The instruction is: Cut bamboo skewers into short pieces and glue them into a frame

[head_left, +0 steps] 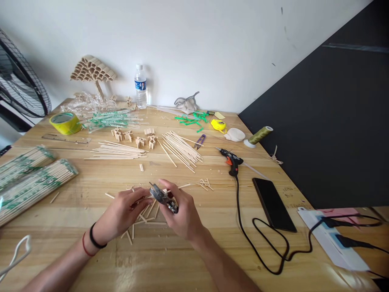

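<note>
My left hand (126, 213) pinches a thin wooden stick near the middle of the table. Right beside it, my right hand (182, 211) is closed around a grey metal cutting tool (163, 197), whose jaws point up and left toward the left fingertips. Short cut sticks (147, 215) lie scattered under and between the hands. Beyond them are a bundle of long loose sticks (182, 150), another pile of sticks (118, 151) to its left, and several small glued stick pieces (140, 142).
A glue gun (232, 161) with a black cable and a phone (273, 205) lie at the right, near a power strip (334, 239). Packed sticks (39, 182) and yellow tape (65, 123) are left. A bottle (140, 87) and stick model (92, 73) stand behind.
</note>
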`<control>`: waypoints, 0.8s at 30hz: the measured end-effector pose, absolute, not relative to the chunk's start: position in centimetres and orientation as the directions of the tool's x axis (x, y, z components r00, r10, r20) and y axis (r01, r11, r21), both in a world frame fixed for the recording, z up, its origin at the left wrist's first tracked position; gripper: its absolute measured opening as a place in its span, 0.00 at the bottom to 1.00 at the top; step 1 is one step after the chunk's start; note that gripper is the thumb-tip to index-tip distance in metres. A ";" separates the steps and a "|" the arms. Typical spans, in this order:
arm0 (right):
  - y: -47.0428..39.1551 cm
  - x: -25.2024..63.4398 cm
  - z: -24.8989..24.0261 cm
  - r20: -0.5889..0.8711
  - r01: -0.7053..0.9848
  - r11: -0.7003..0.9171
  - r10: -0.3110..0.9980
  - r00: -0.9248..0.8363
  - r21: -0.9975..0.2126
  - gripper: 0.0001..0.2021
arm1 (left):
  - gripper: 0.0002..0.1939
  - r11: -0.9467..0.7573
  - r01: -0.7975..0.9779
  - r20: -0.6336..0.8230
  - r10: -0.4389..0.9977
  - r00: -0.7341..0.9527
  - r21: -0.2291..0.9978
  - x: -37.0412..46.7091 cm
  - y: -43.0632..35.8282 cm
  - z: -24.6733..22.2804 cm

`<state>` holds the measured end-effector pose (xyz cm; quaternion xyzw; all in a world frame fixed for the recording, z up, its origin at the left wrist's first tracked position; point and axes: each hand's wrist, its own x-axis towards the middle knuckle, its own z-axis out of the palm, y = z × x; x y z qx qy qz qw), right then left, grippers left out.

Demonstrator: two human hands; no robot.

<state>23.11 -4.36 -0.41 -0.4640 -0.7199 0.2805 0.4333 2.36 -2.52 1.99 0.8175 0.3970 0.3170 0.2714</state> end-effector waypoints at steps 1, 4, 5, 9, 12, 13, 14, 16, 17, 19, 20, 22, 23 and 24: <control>-4.4 23.1 -0.4 0.360 0.434 0.414 0.910 -0.203 -0.801 0.26 | 0.08 -0.545 0.473 0.311 0.817 0.485 0.692 2.4 -2.6 2.1; -4.4 23.3 -0.3 0.371 0.438 0.429 0.903 -0.215 -0.790 0.27 | 0.08 -0.551 0.471 0.322 0.815 0.482 0.689 2.2 -2.6 2.3; -4.4 23.4 -0.2 0.385 0.432 0.437 0.899 -0.207 -0.789 0.26 | 0.08 -0.546 0.471 0.317 0.818 0.480 0.693 2.1 -2.6 2.3; -4.1 23.7 0.2 0.437 0.407 0.449 0.890 -0.127 -0.795 0.21 | 0.06 -0.518 0.479 0.289 0.833 0.472 0.709 1.8 -2.5 1.9; -4.1 23.6 0.2 0.441 0.391 0.452 0.889 -0.123 -0.802 0.15 | 0.06 -0.534 0.479 0.310 0.826 0.471 0.696 2.0 -2.5 1.8; -4.1 23.5 0.1 0.441 0.383 0.458 0.887 -0.137 -0.802 0.14 | 0.06 -0.544 0.479 0.322 0.822 0.471 0.689 2.1 -2.6 1.8; -4.2 23.3 0.0 0.441 0.374 0.464 0.885 -0.151 -0.803 0.14 | 0.06 -0.554 0.477 0.333 0.817 0.471 0.683 2.2 -2.6 2.0; -4.3 23.1 -0.3 0.437 0.361 0.469 0.883 -0.171 -0.806 0.14 | 0.08 -0.568 0.476 0.349 0.809 0.473 0.671 2.5 -2.8 2.4; -4.4 23.0 -0.3 0.434 0.357 0.467 0.884 -0.174 -0.809 0.14 | 0.09 -0.574 0.476 0.354 0.806 0.475 0.667 2.6 -2.8 2.6; -4.5 22.9 -0.4 0.430 0.355 0.464 0.886 -0.175 -0.811 0.13 | 0.10 -0.580 0.471 0.362 0.801 0.476 0.665 2.7 -2.9 2.9; -4.5 22.9 -0.5 0.431 0.358 0.467 0.884 -0.181 -0.808 0.13 | 0.10 -0.580 0.469 0.365 0.801 0.474 0.666 2.7 -3.0 3.0; -4.4 23.0 -0.5 0.446 0.373 0.486 0.874 -0.193 -0.791 0.16 | 0.09 -0.563 0.474 0.358 0.815 0.456 0.677 2.7 -3.0 3.0; -4.4 23.0 -0.4 0.460 0.383 0.500 0.866 -0.198 -0.776 0.20 | 0.08 -0.539 0.482 0.345 0.832 0.435 0.691 2.6 -2.9 2.9; -4.3 23.1 -0.4 0.477 0.396 0.517 0.855 -0.202 -0.759 0.24 | 0.08 -0.505 0.491 0.325 0.854 0.407 0.710 2.4 -2.9 2.8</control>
